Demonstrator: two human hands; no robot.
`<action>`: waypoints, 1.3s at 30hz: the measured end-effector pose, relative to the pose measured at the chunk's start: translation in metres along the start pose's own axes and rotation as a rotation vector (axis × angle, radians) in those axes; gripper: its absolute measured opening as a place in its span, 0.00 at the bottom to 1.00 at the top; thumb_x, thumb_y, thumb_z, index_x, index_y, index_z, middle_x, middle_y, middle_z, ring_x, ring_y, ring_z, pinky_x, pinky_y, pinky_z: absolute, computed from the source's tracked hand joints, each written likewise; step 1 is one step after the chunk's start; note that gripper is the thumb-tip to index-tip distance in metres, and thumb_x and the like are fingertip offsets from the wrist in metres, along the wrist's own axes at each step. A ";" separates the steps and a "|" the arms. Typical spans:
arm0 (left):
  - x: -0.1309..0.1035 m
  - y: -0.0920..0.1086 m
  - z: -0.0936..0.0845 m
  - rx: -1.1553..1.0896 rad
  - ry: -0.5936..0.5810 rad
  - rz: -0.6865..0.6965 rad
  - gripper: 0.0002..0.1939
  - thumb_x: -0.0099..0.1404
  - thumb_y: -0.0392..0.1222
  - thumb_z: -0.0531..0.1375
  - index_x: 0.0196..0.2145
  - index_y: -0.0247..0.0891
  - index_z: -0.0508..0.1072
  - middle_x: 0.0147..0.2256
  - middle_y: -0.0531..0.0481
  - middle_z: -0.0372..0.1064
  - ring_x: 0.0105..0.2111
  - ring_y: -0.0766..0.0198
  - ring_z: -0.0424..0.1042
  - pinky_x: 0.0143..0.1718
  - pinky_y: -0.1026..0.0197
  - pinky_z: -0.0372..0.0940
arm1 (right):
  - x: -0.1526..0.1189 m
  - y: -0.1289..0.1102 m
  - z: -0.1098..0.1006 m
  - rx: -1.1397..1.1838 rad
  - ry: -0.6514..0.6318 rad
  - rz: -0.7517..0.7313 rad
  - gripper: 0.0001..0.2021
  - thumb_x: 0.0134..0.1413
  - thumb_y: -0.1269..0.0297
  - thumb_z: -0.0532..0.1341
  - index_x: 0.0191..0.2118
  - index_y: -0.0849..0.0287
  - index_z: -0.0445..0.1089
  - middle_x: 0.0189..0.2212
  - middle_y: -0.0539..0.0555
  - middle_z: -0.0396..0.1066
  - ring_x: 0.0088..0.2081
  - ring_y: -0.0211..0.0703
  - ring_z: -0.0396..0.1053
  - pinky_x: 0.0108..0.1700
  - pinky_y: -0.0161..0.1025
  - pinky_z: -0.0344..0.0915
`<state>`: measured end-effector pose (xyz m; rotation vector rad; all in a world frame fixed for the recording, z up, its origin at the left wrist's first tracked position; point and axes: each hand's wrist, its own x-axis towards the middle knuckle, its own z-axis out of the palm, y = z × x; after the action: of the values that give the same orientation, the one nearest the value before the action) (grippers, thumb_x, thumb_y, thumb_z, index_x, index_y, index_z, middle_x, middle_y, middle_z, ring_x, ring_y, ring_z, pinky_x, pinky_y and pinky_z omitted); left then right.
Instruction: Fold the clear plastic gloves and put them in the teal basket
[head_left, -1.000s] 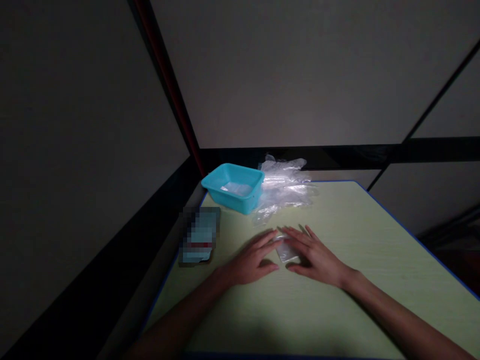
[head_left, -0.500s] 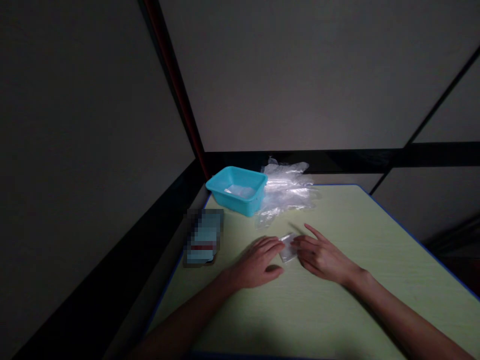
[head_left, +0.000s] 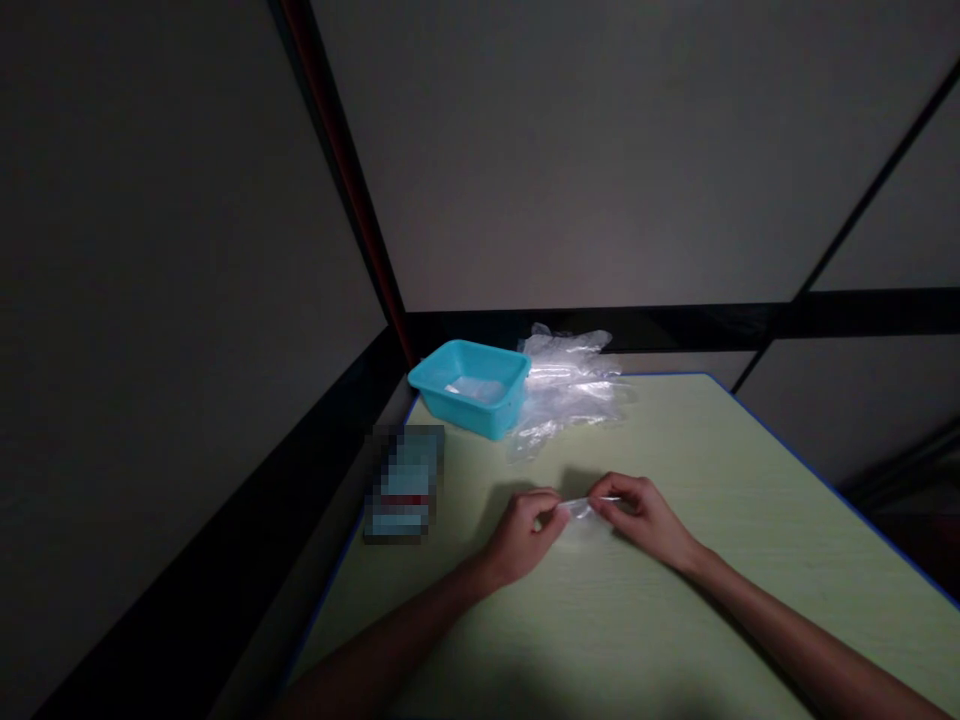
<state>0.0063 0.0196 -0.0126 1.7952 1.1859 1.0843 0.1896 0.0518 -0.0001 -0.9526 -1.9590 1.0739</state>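
Observation:
Between my two hands is a small folded clear plastic glove [head_left: 580, 509], lifted slightly above the table and seen nearly edge-on. My left hand [head_left: 523, 533] pinches its left end between thumb and fingers. At the right end, my right hand [head_left: 636, 512] grips it the same way, with a thin strip of the plastic showing past the fingertips. Beyond my hands lies a loose pile of clear disposable plastic gloves [head_left: 570, 378], spread flat with finger shapes at the edges.
A turquoise plastic basket [head_left: 469, 412] stands left of the pile, with folded clear plastic [head_left: 476, 388] inside. A blurred-out flat object [head_left: 405, 485] lies at the table's left edge. The pale table [head_left: 720, 480] has blue edging and meets walls at the back and left.
The folded glove was lying flat on the table under my fingers. Now both hands have pinched its ends and raised it on edge. My right index finger has come down onto it.

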 end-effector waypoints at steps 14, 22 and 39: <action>0.007 -0.003 0.002 -0.432 0.119 -0.320 0.20 0.50 0.55 0.59 0.21 0.32 0.65 0.17 0.54 0.61 0.19 0.70 0.60 0.20 0.68 0.55 | 0.003 -0.001 0.012 0.544 0.056 0.142 0.23 0.40 0.58 0.65 0.37 0.53 0.50 0.22 0.44 0.64 0.21 0.34 0.63 0.23 0.32 0.57; 0.003 0.003 0.006 -0.551 0.024 -0.327 0.22 0.48 0.58 0.59 0.25 0.34 0.62 0.19 0.52 0.66 0.15 0.68 0.66 0.17 0.69 0.56 | 0.009 -0.001 0.003 0.468 0.203 0.105 0.21 0.44 0.58 0.63 0.41 0.54 0.52 0.23 0.45 0.65 0.22 0.35 0.63 0.23 0.32 0.57; 0.005 -0.001 0.003 -0.638 0.074 -0.347 0.21 0.49 0.56 0.60 0.26 0.36 0.58 0.16 0.53 0.66 0.14 0.68 0.66 0.17 0.69 0.56 | 0.005 0.011 0.011 0.572 0.062 0.299 0.12 0.41 0.60 0.66 0.28 0.61 0.65 0.14 0.44 0.60 0.13 0.25 0.50 0.13 0.24 0.46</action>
<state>0.0101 0.0246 -0.0134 1.0288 0.9929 1.1568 0.1809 0.0560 -0.0128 -0.9475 -1.3570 1.6355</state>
